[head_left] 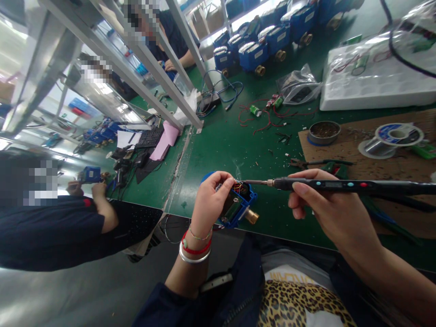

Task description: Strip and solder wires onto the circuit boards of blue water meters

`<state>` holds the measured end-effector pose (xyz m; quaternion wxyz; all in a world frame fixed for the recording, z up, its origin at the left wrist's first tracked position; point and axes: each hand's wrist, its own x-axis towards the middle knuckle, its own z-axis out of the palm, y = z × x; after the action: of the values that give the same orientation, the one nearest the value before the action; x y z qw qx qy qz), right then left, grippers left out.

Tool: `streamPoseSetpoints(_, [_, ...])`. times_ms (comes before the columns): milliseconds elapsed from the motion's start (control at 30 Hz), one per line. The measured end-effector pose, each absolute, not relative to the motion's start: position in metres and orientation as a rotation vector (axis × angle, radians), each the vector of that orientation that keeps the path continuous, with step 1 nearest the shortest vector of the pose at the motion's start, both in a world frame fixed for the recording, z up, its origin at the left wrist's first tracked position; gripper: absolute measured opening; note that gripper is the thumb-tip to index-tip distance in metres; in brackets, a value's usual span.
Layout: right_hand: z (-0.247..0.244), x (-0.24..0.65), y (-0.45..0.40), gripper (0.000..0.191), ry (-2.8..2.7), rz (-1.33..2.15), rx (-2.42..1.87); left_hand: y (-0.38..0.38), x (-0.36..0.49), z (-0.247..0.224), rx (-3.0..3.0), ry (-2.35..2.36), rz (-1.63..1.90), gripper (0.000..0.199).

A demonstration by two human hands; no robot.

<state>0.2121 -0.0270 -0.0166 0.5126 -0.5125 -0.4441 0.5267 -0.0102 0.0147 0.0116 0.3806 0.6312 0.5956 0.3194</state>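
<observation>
My right hand [327, 204] grips a black soldering iron [340, 185] with small coloured buttons, held nearly level. Its metal tip points left and reaches the thin coloured wires [240, 185] of an opened blue meter [238, 213]. A wisp of smoke rises by the tip. My left hand [214, 195] rests over the meter's left side, thumb and forefinger pinched at the wires; what exactly lies between the fingertips is too small to make out. The meter sits at the table's front edge, its brass fitting [252, 216] facing me.
Cardboard [354, 131] on the right bears a solder spool [397, 136], a round tin [323, 131] and pliers [320, 162]. Beyond are a white foam tray [374, 86], batteries with red wires [255, 110] and several blue meters [254, 56]. Metal posts [163, 68] and co-workers are at left.
</observation>
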Motion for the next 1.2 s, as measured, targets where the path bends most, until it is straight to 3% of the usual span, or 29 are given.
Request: streamPoseSetpoints(1200, [-0.0155,0.2196,-0.0347,0.015,-0.922,1.207,-1.164,0.0136,-0.0132,0.0098,1.624,1.505,0.811,0.021])
